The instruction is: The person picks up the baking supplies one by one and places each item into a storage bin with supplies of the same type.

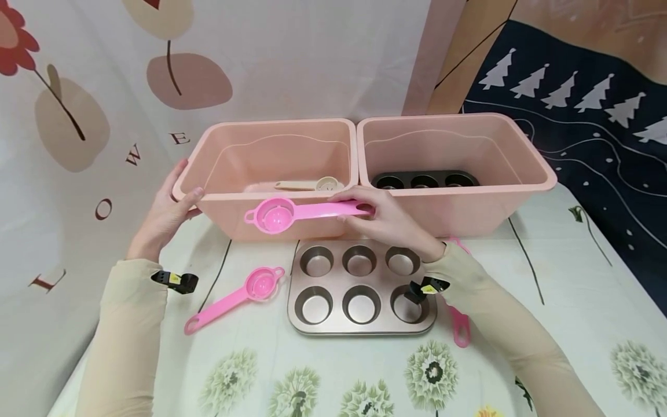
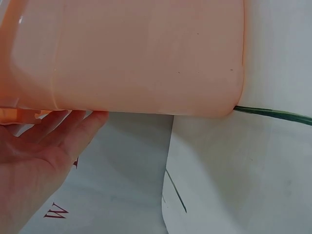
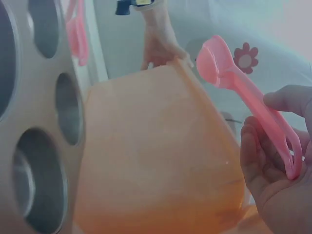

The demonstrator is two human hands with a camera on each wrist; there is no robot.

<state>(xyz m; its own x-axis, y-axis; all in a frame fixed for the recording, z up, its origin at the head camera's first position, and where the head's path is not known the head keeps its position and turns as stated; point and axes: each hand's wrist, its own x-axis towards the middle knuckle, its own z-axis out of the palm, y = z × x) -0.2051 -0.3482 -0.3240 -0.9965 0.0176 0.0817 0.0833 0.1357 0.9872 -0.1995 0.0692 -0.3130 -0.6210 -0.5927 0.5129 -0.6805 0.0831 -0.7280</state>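
Observation:
My right hand [image 1: 380, 217] pinches the handle end of a pink egg separator [image 1: 276, 215], held in front of where two pink bins meet. Its round cup points left. In the right wrist view the thumb lies along the handle of this egg separator [image 3: 253, 100]. At the outer front corner of the left bin [image 1: 281, 130], my left hand [image 1: 164, 211] rests with fairly straight fingers on the outside and the thumb near the rim. The left wrist view shows these fingers [image 2: 80, 131] against the bin's side. A cream-coloured egg separator [image 1: 325, 184] lies inside this bin.
A silver muffin tin [image 1: 339, 313] lies before the bins. Left of it is another pink egg separator [image 1: 224, 304]; a pink handle [image 1: 461, 327] shows partly under my right forearm. The right bin [image 1: 453, 211] holds a black muffin tin [image 1: 443, 175].

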